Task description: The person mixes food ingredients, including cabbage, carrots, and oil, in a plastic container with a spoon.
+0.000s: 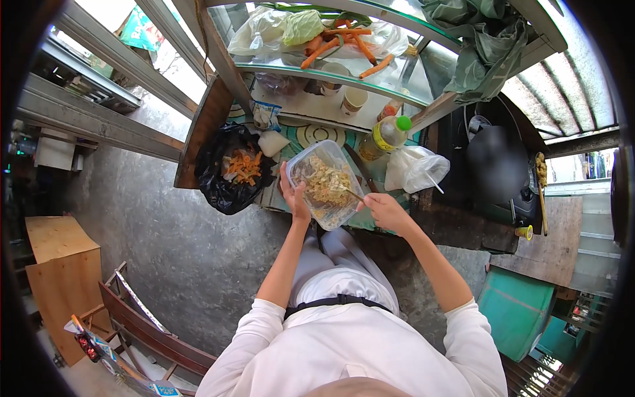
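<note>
A clear plastic container [342, 218] with a chopped, yellowish food mix [324, 182] in it is tilted in front of my body. My left hand [294, 196] grips its left side, thumb on the near wall. My right hand [387, 212] pinches the thin handle of a spoon [355, 194], whose head is down in the mix and hard to see. Just beyond the container, a knife [361, 167] lies on the counter. Right of it stand a green-capped oil bottle [389, 137] and a knotted clear plastic bag [413, 169].
A black plastic bag [221, 195] with orange peelings [243, 167] sits at the left counter edge. Carrots [337, 47] and cabbage [303, 29] rest on the glass shelf [331, 73] above. A dark wok [496, 162] is on the right, and a wooden bench [155, 331] at lower left.
</note>
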`<action>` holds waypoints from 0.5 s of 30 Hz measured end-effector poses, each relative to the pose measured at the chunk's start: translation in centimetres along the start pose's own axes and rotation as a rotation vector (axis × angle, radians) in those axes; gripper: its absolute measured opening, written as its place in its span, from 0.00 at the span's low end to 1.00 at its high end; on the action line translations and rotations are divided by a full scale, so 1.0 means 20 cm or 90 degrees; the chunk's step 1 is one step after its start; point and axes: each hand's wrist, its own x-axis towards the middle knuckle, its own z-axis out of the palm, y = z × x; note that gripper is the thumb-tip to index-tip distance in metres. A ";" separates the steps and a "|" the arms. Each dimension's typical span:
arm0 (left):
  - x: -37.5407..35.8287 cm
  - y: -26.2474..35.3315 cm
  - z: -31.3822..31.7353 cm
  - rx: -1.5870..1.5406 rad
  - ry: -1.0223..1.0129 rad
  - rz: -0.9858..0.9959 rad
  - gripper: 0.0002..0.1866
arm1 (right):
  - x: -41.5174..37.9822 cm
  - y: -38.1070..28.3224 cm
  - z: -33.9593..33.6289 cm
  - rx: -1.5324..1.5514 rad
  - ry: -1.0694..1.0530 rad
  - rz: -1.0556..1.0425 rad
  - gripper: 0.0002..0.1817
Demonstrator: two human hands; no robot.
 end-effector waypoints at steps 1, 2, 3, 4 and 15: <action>0.00 0.00 0.01 0.003 -0.006 0.008 0.37 | 0.00 0.00 0.02 -0.171 0.075 -0.070 0.13; 0.00 0.01 0.02 0.007 -0.013 0.015 0.37 | -0.01 0.01 0.06 -0.342 0.151 -0.139 0.12; 0.00 0.01 0.03 0.009 -0.020 0.022 0.37 | -0.01 0.01 0.11 -0.514 0.227 -0.207 0.11; 0.00 0.00 0.05 0.040 -0.022 0.041 0.37 | 0.00 0.00 0.16 -0.548 0.227 -0.149 0.11; 0.03 -0.01 0.13 0.043 -0.011 0.048 0.36 | 0.00 -0.05 0.09 -0.530 0.144 -0.053 0.12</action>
